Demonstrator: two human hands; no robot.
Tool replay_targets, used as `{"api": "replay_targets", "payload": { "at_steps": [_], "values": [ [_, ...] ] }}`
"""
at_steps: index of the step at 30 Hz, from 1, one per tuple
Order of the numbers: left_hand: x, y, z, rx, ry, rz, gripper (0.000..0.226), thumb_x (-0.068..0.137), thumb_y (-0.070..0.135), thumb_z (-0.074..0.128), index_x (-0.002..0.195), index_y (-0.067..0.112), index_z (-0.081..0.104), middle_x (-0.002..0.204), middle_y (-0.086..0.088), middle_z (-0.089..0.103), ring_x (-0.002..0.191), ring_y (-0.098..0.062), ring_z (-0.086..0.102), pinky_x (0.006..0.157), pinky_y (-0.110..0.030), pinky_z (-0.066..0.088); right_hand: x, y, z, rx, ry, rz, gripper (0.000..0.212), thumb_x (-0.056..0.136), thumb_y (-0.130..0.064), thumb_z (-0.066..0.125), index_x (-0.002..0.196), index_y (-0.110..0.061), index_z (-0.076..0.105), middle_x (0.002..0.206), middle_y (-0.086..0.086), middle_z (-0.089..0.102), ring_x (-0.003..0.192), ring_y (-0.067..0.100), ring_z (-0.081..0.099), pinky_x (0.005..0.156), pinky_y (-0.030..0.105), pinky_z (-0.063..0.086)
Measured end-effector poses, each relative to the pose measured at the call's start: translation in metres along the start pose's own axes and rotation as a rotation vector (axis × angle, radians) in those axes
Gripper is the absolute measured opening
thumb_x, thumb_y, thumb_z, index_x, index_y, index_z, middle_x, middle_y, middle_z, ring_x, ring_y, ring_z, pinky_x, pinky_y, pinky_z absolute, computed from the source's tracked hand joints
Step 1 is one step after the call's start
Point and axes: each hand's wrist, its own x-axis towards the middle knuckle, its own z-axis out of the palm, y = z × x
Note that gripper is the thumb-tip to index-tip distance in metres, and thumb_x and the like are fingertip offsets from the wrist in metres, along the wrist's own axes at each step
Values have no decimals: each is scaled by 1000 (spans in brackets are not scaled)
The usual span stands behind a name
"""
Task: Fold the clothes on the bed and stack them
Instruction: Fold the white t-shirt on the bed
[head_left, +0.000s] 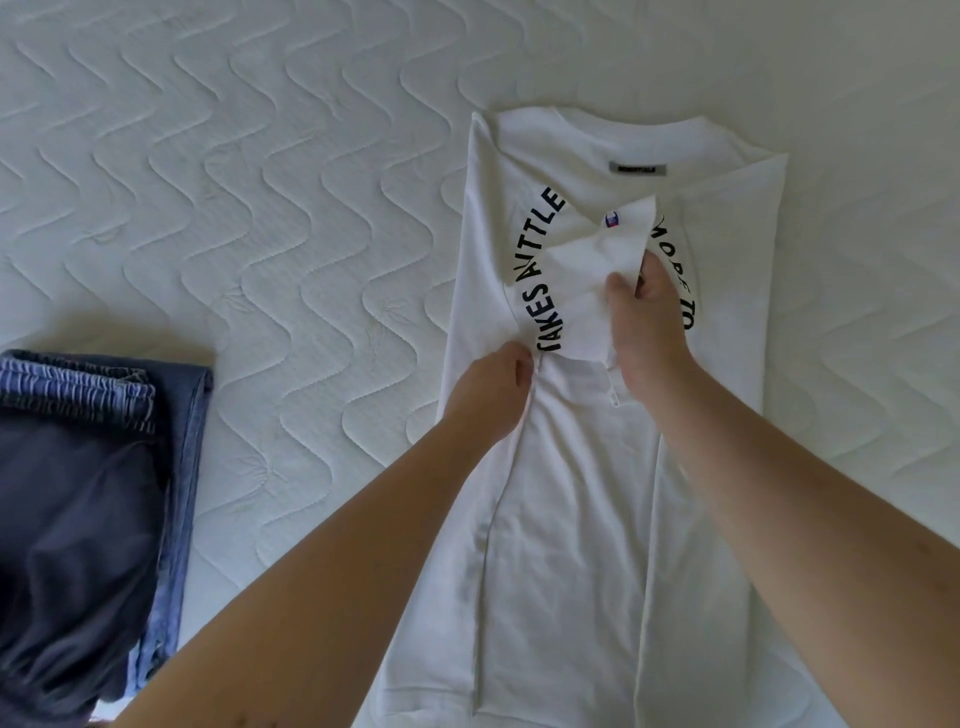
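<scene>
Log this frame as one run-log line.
step: folding white T-shirt | left hand: grips sleeve edge | right hand: pinches sleeve corner | folded dark stack: on bed

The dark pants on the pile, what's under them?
Under the dark pants lies folded blue denim, its edge sticking out on the right. Whether anything else lies beneath is covered, so it cannot be told.

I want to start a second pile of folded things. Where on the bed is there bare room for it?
The quilted bed cover lies bare between the dark folded stack at the left edge and the white T-shirt, and along the top. A narrower strip runs right of the shirt. The shirt's middle is crowded by the left hand and right hand.
</scene>
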Motion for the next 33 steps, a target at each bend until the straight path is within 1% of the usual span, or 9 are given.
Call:
{"api": "replay_targets", "payload": {
  "at_steps": [5,8,12,15,19,23,25,28,33],
  "values": [
    [-6,-3,2,-40,-80,50,35,96,4,38,125,14,56,110,0,55,96,-15,53,90,-25,43,-10,18,-12,-89,-3,120,41,90,-2,49,128,-18,51,114,-7,65,105,9,62,100,34,48],
    [-11,-2,-4,-145,-113,24,43,91,-6,32,113,15,61,103,-5,58,93,-17,53,89,-24,42,-32,26,-17,-242,72,106,53,93,-8,52,143,-16,38,127,0,58,113,14,56,91,23,41],
    [-18,-6,-14,-308,-81,-49,46,92,-7,30,121,10,62,104,-5,67,96,-15,62,85,-12,44,-79,42,-9,-355,123,-24,28,92,-12,54,120,-15,55,91,-11,61,82,9,58,70,16,41],
    [-31,-17,-18,-354,18,-67,37,95,1,40,114,21,65,96,5,68,83,-9,66,74,-10,47,-116,69,4,-438,-45,43,18,93,-18,57,110,-18,61,87,-11,63,73,1,57,60,2,38],
    [-59,-46,-22,-192,195,-9,24,92,14,58,113,25,64,97,7,62,77,0,57,68,0,40,-143,89,24,-253,-181,285,26,90,-17,58,116,-13,61,97,1,68,81,12,62,63,16,44],
    [-92,-80,-21,-83,239,-199,33,89,29,68,117,16,57,103,1,55,84,-13,54,72,-19,40,-150,85,38,-130,-256,418,14,89,-11,62,101,-18,64,96,8,70,84,22,66,77,33,53],
    [-108,-93,-18,-73,144,-311,37,87,39,68,113,15,57,99,1,62,88,-17,59,74,-26,44,-154,84,41,-224,-343,445,11,90,-16,65,98,-9,67,93,13,70,78,23,63,70,29,50],
    [-129,-102,-10,-50,16,-319,36,87,45,67,107,16,60,94,4,66,89,-17,61,78,-32,51,-166,85,45,-321,-431,507,28,91,-25,67,108,-3,65,84,7,61,70,19,56,66,25,48],
    [-152,-118,-3,-64,-51,-350,26,88,33,66,102,11,65,91,-3,69,82,-24,65,77,-38,55,-194,97,41,-661,-403,316,34,93,-34,61,104,-3,70,93,13,71,90,31,67,81,36,52]
  ]
}}
